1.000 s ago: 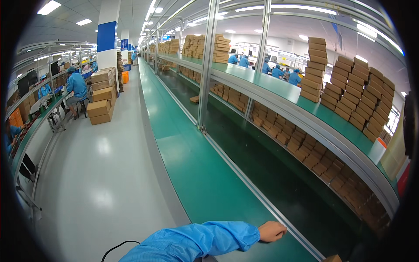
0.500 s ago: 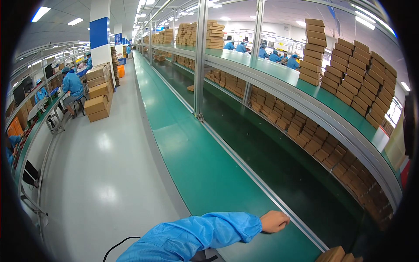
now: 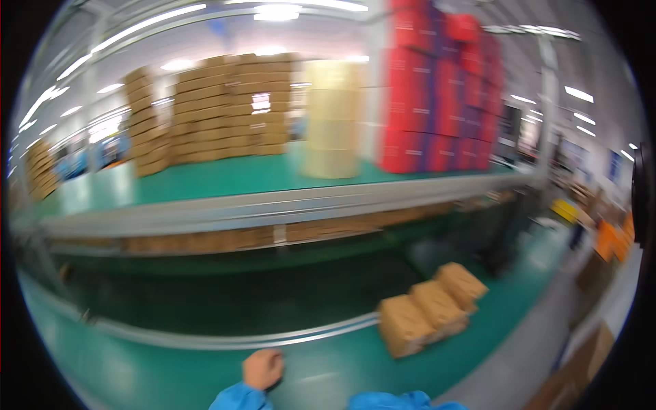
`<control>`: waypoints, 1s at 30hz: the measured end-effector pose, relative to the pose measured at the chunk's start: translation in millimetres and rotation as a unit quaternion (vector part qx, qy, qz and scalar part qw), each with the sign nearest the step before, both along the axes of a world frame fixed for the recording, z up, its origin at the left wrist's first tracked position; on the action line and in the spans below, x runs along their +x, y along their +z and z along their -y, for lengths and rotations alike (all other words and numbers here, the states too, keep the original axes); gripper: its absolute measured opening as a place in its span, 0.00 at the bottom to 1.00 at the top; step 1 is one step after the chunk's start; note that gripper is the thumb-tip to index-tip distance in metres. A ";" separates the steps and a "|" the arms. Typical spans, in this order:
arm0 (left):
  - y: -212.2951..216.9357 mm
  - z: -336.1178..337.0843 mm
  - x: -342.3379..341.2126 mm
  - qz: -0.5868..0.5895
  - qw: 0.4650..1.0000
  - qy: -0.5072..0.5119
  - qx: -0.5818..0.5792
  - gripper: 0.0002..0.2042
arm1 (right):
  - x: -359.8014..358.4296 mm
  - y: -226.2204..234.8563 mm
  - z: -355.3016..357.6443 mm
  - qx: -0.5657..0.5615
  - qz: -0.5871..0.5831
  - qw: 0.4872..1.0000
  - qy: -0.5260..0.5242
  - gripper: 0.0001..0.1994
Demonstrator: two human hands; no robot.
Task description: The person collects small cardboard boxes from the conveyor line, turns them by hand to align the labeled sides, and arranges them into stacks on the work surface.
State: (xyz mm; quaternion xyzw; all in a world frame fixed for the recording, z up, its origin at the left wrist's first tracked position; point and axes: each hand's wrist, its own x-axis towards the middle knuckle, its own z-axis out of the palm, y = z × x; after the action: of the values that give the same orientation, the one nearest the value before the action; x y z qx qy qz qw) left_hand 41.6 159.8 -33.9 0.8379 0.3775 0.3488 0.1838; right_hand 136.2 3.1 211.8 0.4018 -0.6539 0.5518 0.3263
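Note:
The picture is motion-blurred. My left hand (image 3: 263, 369) rests as a loose fist on the green conveyor surface (image 3: 137, 369), just below a curved metal rail (image 3: 225, 339), and holds nothing. Its blue sleeve (image 3: 239, 400) enters from the lower edge. A second blue sleeve (image 3: 403, 400) shows at the bottom; my right hand is out of sight. A row of three brown cardboard boxes (image 3: 430, 307) lies on the green surface to the right of my left hand, apart from it.
An upper green shelf (image 3: 225, 174) carries stacked brown cartons (image 3: 205, 109), a pale yellow stack (image 3: 331, 119) and red boxes (image 3: 437, 89). More brown cartons (image 3: 205, 239) line the tier beneath. Orange items (image 3: 611, 239) and a cardboard box (image 3: 588, 362) stand at right.
The view has swung sharply right, from looking down the long aisle to facing the shelving. My left hand stays on the green surface by the rail. The three boxes have come into view.

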 end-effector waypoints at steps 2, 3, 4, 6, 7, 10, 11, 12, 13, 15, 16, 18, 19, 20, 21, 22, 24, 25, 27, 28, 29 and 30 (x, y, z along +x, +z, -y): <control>-0.7 -5.8 4.9 0.022 1.000 -0.008 0.018 0.05 | 28.1 2.7 13.9 0.014 -0.001 0.995 -0.101 0.21; 5.5 -3.3 9.7 0.033 0.999 -0.005 0.036 0.05 | 39.6 3.3 20.7 0.019 -0.004 0.989 -0.147 0.21; 19.1 1.0 12.1 -0.011 0.999 -0.028 0.021 0.07 | 50.0 3.3 27.2 0.022 -0.007 0.982 -0.187 0.21; 27.1 4.9 -2.9 -0.030 0.999 -0.025 0.024 0.07 | 41.1 14.0 49.2 0.033 -0.003 0.978 -0.206 0.21; 26.6 6.9 5.2 -0.032 0.998 -0.037 0.026 0.08 | 46.5 15.1 56.7 0.028 -0.005 0.973 -0.228 0.21; 25.8 7.7 18.6 -0.029 0.997 -0.056 0.032 0.08 | 54.2 19.7 67.5 0.002 -0.048 0.966 -0.252 0.21; 29.0 8.6 20.4 -0.030 0.998 -0.056 0.027 0.08 | 56.8 21.1 69.3 0.016 -0.073 0.958 -0.277 0.21; 28.0 7.4 21.4 -0.036 0.998 -0.051 0.019 0.08 | 61.9 18.3 67.0 0.026 -0.102 0.949 -0.298 0.21; 22.1 2.8 21.6 -0.042 0.998 -0.049 0.020 0.08 | 69.9 11.9 64.7 0.019 -0.105 0.948 -0.301 0.21; 22.3 3.1 21.5 -0.043 0.998 -0.045 0.021 0.08 | 74.6 5.5 60.7 0.007 -0.115 0.946 -0.304 0.21; 25.8 5.1 21.0 -0.044 0.998 -0.041 0.016 0.08 | 74.5 3.5 59.8 0.002 -0.120 0.945 -0.304 0.21; 25.0 4.3 18.7 -0.044 0.998 -0.043 0.014 0.08 | 73.9 0.2 58.8 -0.007 -0.128 0.944 -0.305 0.21; 23.9 2.6 16.8 -0.041 0.998 -0.043 0.017 0.08 | 73.5 -1.0 58.8 -0.011 -0.133 0.943 -0.306 0.21; 18.0 -0.8 14.5 -0.042 0.998 -0.042 0.038 0.08 | 73.3 -2.4 58.5 -0.014 -0.137 0.942 -0.307 0.21; 20.9 -0.9 15.9 -0.040 0.998 -0.047 0.030 0.08 | 74.6 -4.0 58.4 -0.019 -0.142 0.940 -0.309 0.21; 25.1 -0.6 16.6 -0.039 0.998 -0.052 0.021 0.09 | 75.9 -5.6 58.1 -0.023 -0.146 0.939 -0.312 0.21; 25.7 0.4 17.3 -0.029 0.998 -0.058 0.025 0.09 | 79.5 -7.1 57.3 -0.026 -0.151 0.936 -0.316 0.21; 25.0 0.3 18.0 -0.039 0.998 -0.052 0.022 0.09 | 81.8 -6.9 56.8 -0.025 -0.153 0.936 -0.318 0.21; 24.7 0.5 19.1 -0.045 0.998 -0.046 0.022 0.09 | 85.5 -6.2 56.3 -0.022 -0.153 0.935 -0.318 0.21; 25.1 0.9 19.7 -0.049 0.997 -0.049 0.018 0.09 | 86.9 -5.5 56.3 -0.018 -0.153 0.936 -0.317 0.21; 25.6 1.2 20.3 -0.052 0.997 -0.052 0.015 0.09 | 88.2 -4.5 56.3 -0.014 -0.152 0.936 -0.316 0.21; 25.1 1.4 19.8 -0.049 0.997 -0.052 0.017 0.09 | 89.7 -3.8 55.8 -0.013 -0.152 0.936 -0.316 0.21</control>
State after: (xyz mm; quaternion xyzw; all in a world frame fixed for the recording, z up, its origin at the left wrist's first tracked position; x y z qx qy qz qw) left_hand 61.4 158.4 -8.8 0.8755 0.3363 0.3031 0.1689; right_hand 225.9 -52.7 208.0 0.2496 -0.6824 0.3609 0.5846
